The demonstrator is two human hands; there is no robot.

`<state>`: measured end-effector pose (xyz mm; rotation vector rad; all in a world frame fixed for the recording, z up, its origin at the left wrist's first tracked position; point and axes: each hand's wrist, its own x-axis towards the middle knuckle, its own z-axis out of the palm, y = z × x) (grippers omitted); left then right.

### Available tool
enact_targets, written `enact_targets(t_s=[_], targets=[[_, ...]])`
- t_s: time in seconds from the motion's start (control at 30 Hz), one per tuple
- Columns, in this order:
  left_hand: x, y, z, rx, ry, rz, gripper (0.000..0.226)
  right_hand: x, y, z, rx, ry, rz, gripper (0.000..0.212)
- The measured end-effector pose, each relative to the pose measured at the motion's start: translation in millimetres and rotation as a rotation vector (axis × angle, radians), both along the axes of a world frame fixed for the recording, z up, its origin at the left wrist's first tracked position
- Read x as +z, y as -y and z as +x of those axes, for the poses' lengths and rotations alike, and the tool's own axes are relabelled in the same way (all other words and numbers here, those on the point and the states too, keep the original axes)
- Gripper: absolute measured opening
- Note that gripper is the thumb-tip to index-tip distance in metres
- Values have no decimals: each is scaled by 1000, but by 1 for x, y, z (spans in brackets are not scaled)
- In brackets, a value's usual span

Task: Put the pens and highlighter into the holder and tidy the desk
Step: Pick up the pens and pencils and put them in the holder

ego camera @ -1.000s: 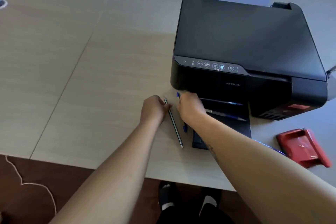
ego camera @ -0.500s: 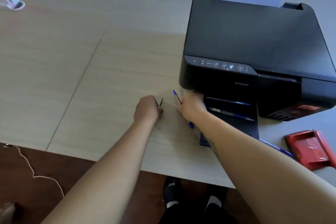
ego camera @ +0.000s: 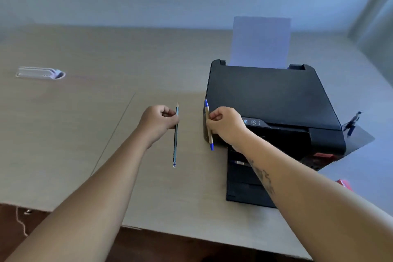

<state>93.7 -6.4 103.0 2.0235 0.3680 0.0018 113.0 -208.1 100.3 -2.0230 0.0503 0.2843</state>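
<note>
Left hand: the left hand (ego camera: 160, 119) is pinched shut on a thin striped pencil-like stick with a pale pointed tip (ego camera: 175, 134), held near its upper third and lifted off the pale wood-grain worktop (ego camera: 63, 134).
Right hand: the right hand (ego camera: 225, 124) is clamped on a tan-barrelled pen with blue cap and blue end (ego camera: 208, 125), gripped above the middle, just in front of the black inkjet printer (ego camera: 270, 100).
Both items: roughly upright, tips pointing away, well apart from each other.
Other pens: one dark pen (ego camera: 241, 163) lies on the black output tray (ego camera: 244, 187), partly hidden by the forearm; another blue pen (ego camera: 353, 122) shows to the right of the printer, blurred.
Holder: cannot tell where it is; a pale flat object (ego camera: 40, 72) lies far left, too unclear to name.
Handling: both look light, stiff and smooth, so likely to roll if set down flat; a fingertip pinch near mid-barrel should suffice.
Fragility: the pointed tip seems the weak part; better lowered blunt end first.
Progress: early, judging by the pens left lying about.
</note>
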Motion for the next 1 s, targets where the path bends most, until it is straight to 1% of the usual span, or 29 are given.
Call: enact_targets(t_s=[0.1, 0.27, 0.5, 0.67, 0.8, 1.0], targets=[[44, 17, 18, -44, 94, -50, 3, 31, 19, 8, -32, 70, 33, 4], [95, 76, 48, -147, 212, -105, 9, 73, 77, 22, -132, 124, 61, 5], [111, 210, 85, -349, 243, -201, 10, 97, 210, 29, -330, 193, 49, 6], [111, 314, 96, -485, 229, -229, 9, 100, 316, 19, -492, 182, 59, 9], [102, 383, 96, -552, 218, -180, 7, 86, 374, 13, -565, 154, 91, 13], [62, 447, 101, -621, 184, 71, 12, 40, 412, 12, -598, 59, 64, 17]])
